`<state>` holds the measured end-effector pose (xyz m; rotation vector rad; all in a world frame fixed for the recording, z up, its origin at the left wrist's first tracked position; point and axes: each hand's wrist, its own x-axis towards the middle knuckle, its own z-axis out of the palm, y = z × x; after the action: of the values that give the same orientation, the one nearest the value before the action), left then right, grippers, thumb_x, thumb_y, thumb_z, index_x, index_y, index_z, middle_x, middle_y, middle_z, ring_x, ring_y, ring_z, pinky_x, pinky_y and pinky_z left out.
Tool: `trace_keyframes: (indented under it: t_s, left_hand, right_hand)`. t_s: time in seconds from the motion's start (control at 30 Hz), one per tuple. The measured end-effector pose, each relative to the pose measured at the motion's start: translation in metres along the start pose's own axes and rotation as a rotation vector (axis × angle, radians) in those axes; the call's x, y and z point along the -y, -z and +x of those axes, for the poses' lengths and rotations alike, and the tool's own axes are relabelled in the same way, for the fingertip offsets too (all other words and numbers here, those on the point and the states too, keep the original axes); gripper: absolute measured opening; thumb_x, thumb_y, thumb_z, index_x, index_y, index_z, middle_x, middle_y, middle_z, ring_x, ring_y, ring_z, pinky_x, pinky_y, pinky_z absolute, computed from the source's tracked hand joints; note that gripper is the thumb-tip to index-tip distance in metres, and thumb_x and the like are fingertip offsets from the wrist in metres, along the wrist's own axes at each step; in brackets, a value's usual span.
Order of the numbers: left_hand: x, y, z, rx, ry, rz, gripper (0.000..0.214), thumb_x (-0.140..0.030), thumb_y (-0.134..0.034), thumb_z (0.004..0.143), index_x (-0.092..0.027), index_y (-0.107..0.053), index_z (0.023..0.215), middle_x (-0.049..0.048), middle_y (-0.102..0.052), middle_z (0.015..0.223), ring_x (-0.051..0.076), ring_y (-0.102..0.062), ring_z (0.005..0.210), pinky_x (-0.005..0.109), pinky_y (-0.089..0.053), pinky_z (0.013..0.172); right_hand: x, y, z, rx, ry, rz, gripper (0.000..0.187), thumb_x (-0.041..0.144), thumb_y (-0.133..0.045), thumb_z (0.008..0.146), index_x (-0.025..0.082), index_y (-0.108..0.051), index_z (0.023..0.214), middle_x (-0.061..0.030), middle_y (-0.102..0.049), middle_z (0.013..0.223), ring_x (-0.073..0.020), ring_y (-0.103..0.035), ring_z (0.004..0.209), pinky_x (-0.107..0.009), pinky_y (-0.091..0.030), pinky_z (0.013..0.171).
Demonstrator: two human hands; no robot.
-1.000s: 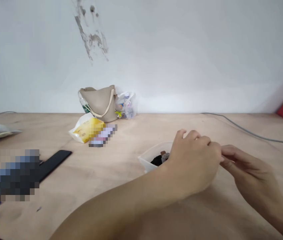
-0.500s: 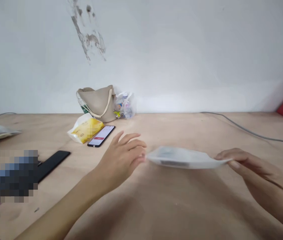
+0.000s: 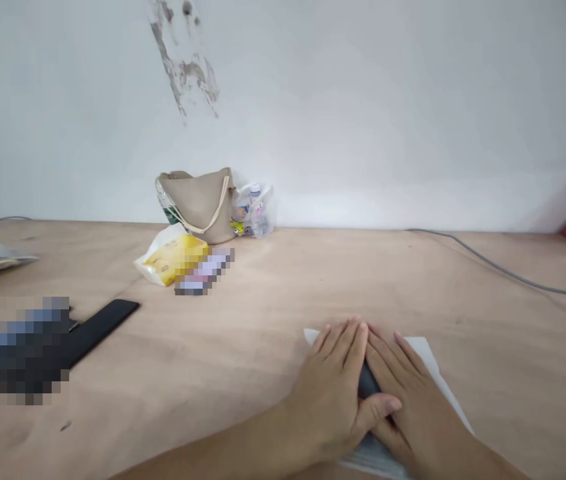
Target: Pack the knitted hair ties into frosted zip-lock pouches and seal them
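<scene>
A whitish, see-through plastic pouch (image 3: 425, 350) lies flat on the wooden table, with something dark inside showing between my hands. My left hand (image 3: 335, 390) presses on its left part, fingers stretched out and pointing away from me. Beside it, my right hand (image 3: 407, 393) lies flat on the right part, also with straight fingers. The left thumb crosses over the right hand. Most of the pouch is hidden under both palms, so I cannot make out what the dark content is.
Left of centre lie a yellow tissue pack (image 3: 175, 260) and a blurred-out phone (image 3: 206, 270). Behind them stand a beige bag (image 3: 197, 200) and a clear plastic bag (image 3: 254, 212) with a bottle. A black flat object (image 3: 105, 330) lies left; a grey cable (image 3: 503, 267) runs right.
The pouch came down from the air onto the table, nearer to me. My right hand let go of its edge and moved left; both hands now lie flat on it.
</scene>
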<state>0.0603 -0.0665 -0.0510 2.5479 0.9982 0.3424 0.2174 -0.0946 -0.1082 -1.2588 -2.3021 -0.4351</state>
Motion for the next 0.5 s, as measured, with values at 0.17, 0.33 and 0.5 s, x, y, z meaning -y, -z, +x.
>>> trace_keyframes:
  t_s: [0.17,0.33,0.5]
  left_hand:
    - [0.008,-0.001,-0.005,0.039,-0.006,-0.06,0.09,-0.066,-0.042,0.08,-0.009,-0.015,0.145,0.0203,-0.017,0.151,0.034,-0.014,0.139,0.055,-0.018,0.112]
    - [0.014,0.001,-0.009,0.097,0.057,-0.061,0.101,-0.069,-0.053,0.072,-0.011,-0.015,0.145,0.0198,-0.017,0.151,0.036,-0.012,0.139,0.059,-0.016,0.111]
    - [0.019,0.006,-0.012,0.15,0.131,-0.055,0.116,-0.077,-0.053,0.062,-0.006,-0.016,0.144,0.0221,-0.014,0.151,0.038,-0.009,0.139,0.059,-0.013,0.111]
  right_hand:
    - [-0.005,0.0,-0.003,0.006,-0.001,0.075,0.075,0.037,-0.042,0.081,0.005,-0.016,0.143,-0.0174,-0.045,0.137,-0.0269,-0.037,0.129,-0.047,-0.033,0.101]
    - [-0.013,0.002,-0.013,0.028,-0.008,0.074,0.104,0.066,-0.05,0.071,0.002,-0.011,0.144,-0.0233,-0.045,0.135,-0.0328,-0.042,0.125,-0.047,-0.041,0.094]
    - [-0.024,0.009,-0.024,0.019,0.009,-0.043,0.118,0.08,-0.042,0.066,0.0,-0.005,0.144,-0.0271,-0.048,0.131,-0.0356,-0.05,0.118,-0.048,-0.045,0.086]
